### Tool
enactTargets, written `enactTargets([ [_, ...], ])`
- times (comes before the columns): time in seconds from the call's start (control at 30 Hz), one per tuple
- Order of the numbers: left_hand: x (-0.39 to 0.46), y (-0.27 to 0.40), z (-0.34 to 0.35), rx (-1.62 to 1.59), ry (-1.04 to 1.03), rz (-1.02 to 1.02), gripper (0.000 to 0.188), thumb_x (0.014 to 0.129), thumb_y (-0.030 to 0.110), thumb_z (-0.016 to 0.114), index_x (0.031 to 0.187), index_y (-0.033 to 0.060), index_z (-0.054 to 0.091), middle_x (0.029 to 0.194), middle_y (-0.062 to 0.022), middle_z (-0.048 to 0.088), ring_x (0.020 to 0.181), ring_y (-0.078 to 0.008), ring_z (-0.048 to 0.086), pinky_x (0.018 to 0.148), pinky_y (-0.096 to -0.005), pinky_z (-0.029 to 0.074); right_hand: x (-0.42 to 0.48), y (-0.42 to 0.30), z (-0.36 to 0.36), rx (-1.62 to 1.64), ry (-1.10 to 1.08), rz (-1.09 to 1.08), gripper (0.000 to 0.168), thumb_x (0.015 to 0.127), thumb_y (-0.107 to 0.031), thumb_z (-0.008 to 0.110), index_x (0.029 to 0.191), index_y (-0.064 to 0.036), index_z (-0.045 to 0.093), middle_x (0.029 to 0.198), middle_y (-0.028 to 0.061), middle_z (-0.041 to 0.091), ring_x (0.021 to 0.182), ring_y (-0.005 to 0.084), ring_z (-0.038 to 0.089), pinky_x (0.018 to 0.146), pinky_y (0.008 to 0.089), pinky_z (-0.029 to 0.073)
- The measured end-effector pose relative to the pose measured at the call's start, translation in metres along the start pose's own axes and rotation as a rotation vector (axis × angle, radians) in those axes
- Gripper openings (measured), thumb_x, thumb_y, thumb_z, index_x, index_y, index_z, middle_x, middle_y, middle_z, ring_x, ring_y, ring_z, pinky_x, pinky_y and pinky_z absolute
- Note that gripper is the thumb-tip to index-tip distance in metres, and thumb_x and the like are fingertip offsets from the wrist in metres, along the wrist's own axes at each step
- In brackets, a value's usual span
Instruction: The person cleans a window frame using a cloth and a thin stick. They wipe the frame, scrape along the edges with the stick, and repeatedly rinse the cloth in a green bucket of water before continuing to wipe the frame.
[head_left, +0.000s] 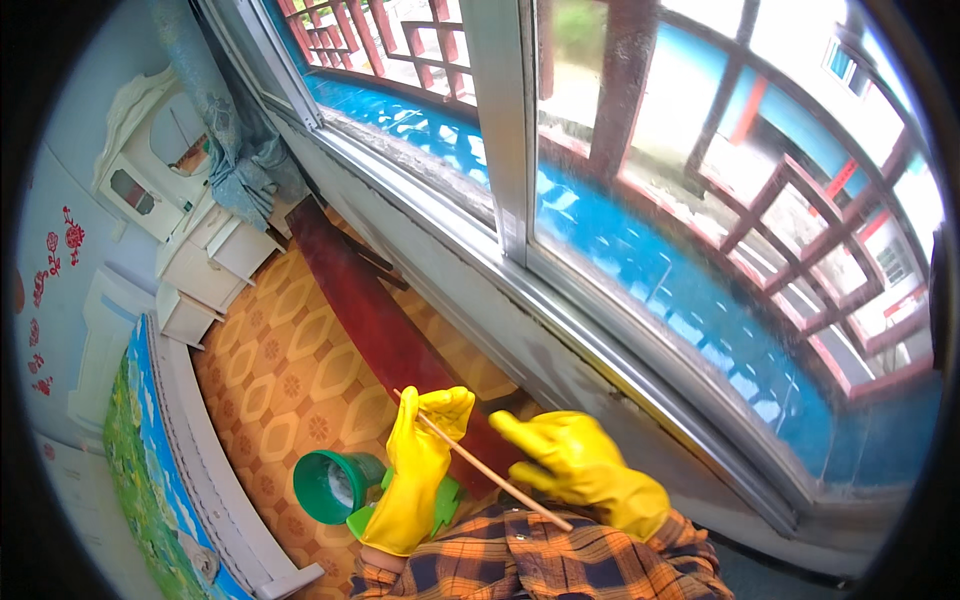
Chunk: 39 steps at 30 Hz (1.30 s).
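Both hands wear yellow rubber gloves. My left hand (420, 465) holds a thin wooden stick (495, 478) between thumb and fingers; the stick slants down to the right across the front of a plaid shirt. My right hand (577, 469) is a little to the right of the stick, fingers spread and slightly blurred, with nothing seen in it. Below the hands runs a long dark red wooden bench (375, 322). A green plastic bucket (303, 487) with whitish contents stands on the tiled floor at the left. A bright green item (448, 504), partly hidden, lies behind my left forearm.
A sliding window with a metal frame (510, 135) and sill track (420, 214) runs along the right. A white dresser (202, 255) with a mirror and a blue curtain (240, 169) stand at the far end. A bed with a white edge (202, 450) is at the left.
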<state>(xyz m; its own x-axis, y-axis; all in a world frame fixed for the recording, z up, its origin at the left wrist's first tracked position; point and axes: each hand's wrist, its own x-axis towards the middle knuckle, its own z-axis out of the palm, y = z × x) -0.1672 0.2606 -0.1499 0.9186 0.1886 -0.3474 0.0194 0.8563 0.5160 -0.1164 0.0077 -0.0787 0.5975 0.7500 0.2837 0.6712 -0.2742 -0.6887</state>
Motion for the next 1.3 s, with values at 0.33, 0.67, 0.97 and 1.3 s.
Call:
enactTargets([
  [0.33,0.002,0.0,-0.021,0.002,0.136,-0.123,0.056,0.115,0.049,0.051,0.136,0.0001,0.069,0.139,-0.0235,0.071,0.132,-0.0385,0.067,0.12,-0.05,0.05,0.065,0.042,0.053,0.41,-0.126,-0.277,0.039,0.104,-0.027,0.062,0.135,-0.003,0.07,0.097,0.0206,0.075,0.088,0.0449,0.07,0.075,0.0539,0.055],
  [0.67,-0.099,0.013,-0.095,-0.024,0.459,-0.074,0.057,0.115,0.041,0.054,0.143,-0.0075,0.062,0.14,-0.03,0.068,0.133,-0.0455,0.064,0.12,-0.0528,0.05,0.059,0.01,0.101,0.382,0.013,-0.099,0.036,0.098,-0.012,0.071,0.132,-0.001,0.071,0.109,0.0243,0.079,0.096,0.0453,0.076,0.083,0.0491,0.063],
  [0.97,-0.319,0.022,-0.242,-0.202,0.417,0.074,0.059,0.117,0.043,0.048,0.145,-0.0071,0.06,0.143,-0.0298,0.066,0.133,-0.0437,0.065,0.117,-0.0503,0.052,-0.024,-0.122,0.219,0.298,-0.01,0.083,0.029,0.106,-0.005,0.063,0.131,0.005,0.072,0.116,0.0214,0.078,0.107,0.0352,0.075,0.096,0.0411,0.058],
  [1.3,-0.595,-0.002,-0.401,-0.606,0.835,0.488,0.055,0.114,0.039,0.057,0.144,-0.0076,0.059,0.138,-0.0272,0.067,0.13,-0.0421,0.064,0.119,-0.051,0.051,-0.058,-0.247,0.364,0.151,-0.302,-0.061,0.027,0.101,-0.011,0.07,0.127,-0.002,0.076,0.105,0.022,0.078,0.097,0.0393,0.073,0.087,0.0461,0.057],
])
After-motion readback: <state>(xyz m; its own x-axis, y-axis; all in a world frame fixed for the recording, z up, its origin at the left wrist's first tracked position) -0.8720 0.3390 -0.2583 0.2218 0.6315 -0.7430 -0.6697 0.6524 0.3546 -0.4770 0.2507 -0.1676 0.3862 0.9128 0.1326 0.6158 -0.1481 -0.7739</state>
